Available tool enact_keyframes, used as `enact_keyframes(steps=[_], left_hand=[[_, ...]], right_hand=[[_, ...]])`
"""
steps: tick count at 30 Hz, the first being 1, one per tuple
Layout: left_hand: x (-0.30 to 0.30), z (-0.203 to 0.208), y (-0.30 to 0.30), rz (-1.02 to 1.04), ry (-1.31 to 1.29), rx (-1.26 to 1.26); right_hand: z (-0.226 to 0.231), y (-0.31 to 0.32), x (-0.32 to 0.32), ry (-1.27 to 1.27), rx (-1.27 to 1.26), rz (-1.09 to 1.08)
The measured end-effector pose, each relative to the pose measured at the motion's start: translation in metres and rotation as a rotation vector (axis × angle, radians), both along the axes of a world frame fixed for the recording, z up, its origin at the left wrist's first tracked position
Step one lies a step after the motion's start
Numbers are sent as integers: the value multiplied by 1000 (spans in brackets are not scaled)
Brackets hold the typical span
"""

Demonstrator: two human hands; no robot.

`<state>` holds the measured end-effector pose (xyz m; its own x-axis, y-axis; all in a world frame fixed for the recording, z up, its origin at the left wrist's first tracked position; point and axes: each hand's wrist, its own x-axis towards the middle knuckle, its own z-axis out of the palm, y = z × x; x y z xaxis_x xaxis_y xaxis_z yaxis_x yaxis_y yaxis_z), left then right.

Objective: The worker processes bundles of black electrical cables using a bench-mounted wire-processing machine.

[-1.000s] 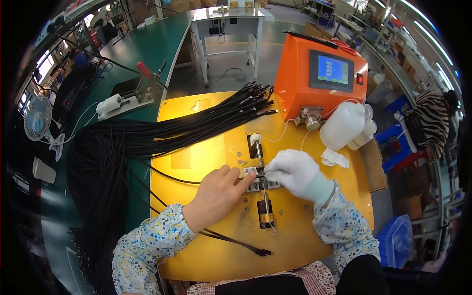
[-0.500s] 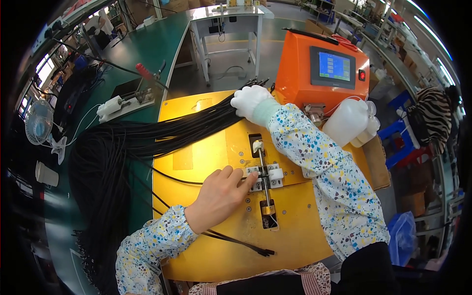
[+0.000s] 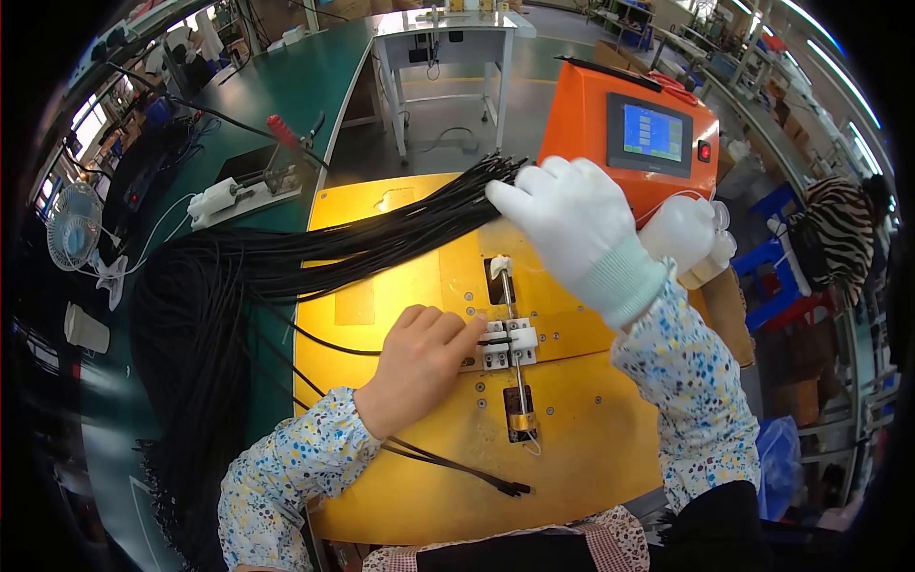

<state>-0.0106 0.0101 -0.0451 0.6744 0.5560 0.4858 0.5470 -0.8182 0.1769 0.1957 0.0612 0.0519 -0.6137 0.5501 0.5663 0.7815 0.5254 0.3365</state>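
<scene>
My left hand (image 3: 417, 360) is bare and closed on a black cable (image 3: 345, 350), at the near left of the small clamp blocks (image 3: 497, 346). The cable's end reaches between these metal-and-white blocks, beside a thin metal rod (image 3: 515, 329) that crosses them. My right hand (image 3: 572, 224), in a white knitted glove, is raised with curled fingers. In the view it is close to the tips of a thick black cable bundle (image 3: 400, 229). Whatever its fingers may hold is hidden.
An orange machine (image 3: 581, 110) with a screen stands behind my right hand, next to white plastic bottles (image 3: 679, 229). Loose cable ends (image 3: 510, 488) lie on the yellow plate (image 3: 572, 467). A toggle clamp (image 3: 286, 133), small fan (image 3: 74, 234) and cup (image 3: 86, 329) are on the green table's side.
My right hand has let go of the bundle's end, lifting toward me and to the right. My left hand has slid slightly left from the clamp blocks, with the cable still in it.
</scene>
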Motion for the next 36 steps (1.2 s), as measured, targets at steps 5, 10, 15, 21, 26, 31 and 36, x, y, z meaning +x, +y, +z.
enact_keyframes(steps=[5, 10, 15, 21, 26, 31, 36], left_hand=[[-2, 1, 5, 7, -24, -139], [-6, 19, 1, -15, 104, -134], [-5, 78, -35, -153, -50, -325], [6, 14, -19, -77, -259, -492], [8, 4, -16, -21, -83, -189], [6, 4, -12, -27, 38, 4], [6, 3, -11, -73, 104, 88]], right_hand=[[-9, -25, 22, 24, -75, -100], [-23, -36, 31, 181, -166, -115], [-44, -84, 18, 584, -902, 185], [-60, -87, 18, 687, -932, 22], [-74, -79, 19, 522, -662, 0], [-61, -58, 25, 581, -776, -79], [-54, 26, -3, 316, -520, -98]])
